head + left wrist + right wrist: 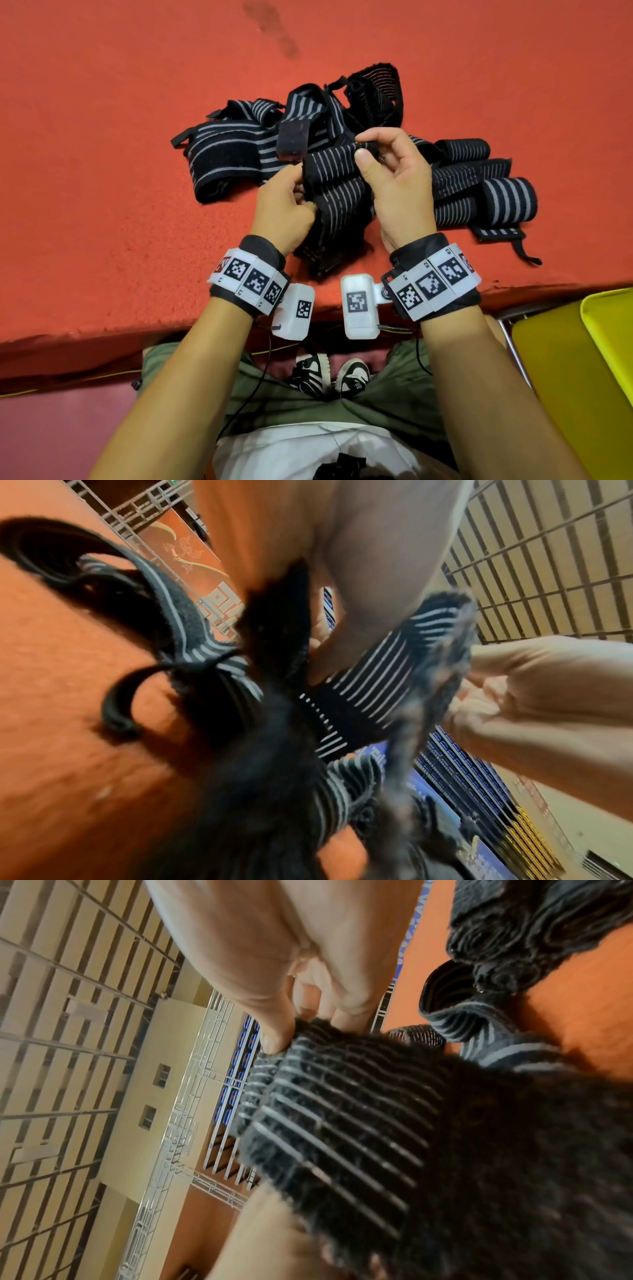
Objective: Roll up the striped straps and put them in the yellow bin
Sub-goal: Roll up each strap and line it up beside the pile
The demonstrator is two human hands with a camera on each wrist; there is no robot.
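A black strap with thin pale stripes (334, 192) is held up between both hands above the red surface. My left hand (287, 209) grips its left edge with curled fingers. My right hand (387, 164) pinches its top corner between thumb and fingers, as the right wrist view shows on the strap (342, 1110). The lower end of the strap hangs toward the table edge. The left wrist view shows the same strap (369, 685), blurred. The yellow bin (582, 370) stands low at the right, beside the table.
A pile of loose striped straps (239, 150) lies behind the hands on the red felt surface (102, 137). Two or three rolled straps (507, 198) lie at the right. The surface's near edge runs just below the wrists.
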